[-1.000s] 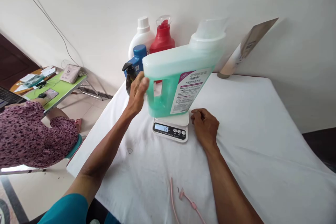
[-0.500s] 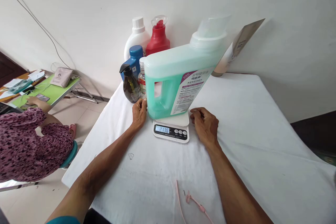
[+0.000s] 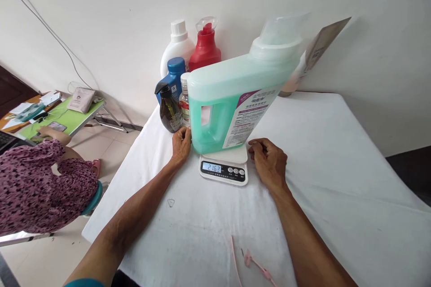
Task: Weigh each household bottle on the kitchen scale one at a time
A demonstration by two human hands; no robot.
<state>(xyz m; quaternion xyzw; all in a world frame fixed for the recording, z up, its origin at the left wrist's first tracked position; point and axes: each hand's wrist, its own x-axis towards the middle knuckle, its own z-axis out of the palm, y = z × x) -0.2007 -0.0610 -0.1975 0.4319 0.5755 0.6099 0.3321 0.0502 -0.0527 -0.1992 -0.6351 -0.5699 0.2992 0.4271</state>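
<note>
A big green jug [image 3: 232, 103] with a clear cap stands on a small white scale [image 3: 225, 167] near the middle of the tabletop [image 3: 336, 179], which is covered in a white cloth. The scale's display reads 2163. The left hand [image 3: 181, 144] rests on the cloth just beside the jug's lower left corner; its fingers [image 3: 183, 132] are curled loosely together and hold nothing, and whether they touch the jug cannot be told. The right hand [image 3: 269, 161] lies on the cloth at the right edge of the scale, fingers bent inward in a loose fist, also empty. Behind the jug, against the wall, stand a dark pump bottle [image 3: 169, 110], a blue bottle [image 3: 174, 75], a white bottle [image 3: 178, 47] and a red bottle [image 3: 205, 47]. A pink cord [image 3: 251, 262] lies on the cloth near the front edge. To the left, a person in a patterned sleeve [image 3: 40, 184] sits at a green table [image 3: 72, 119].
</note>
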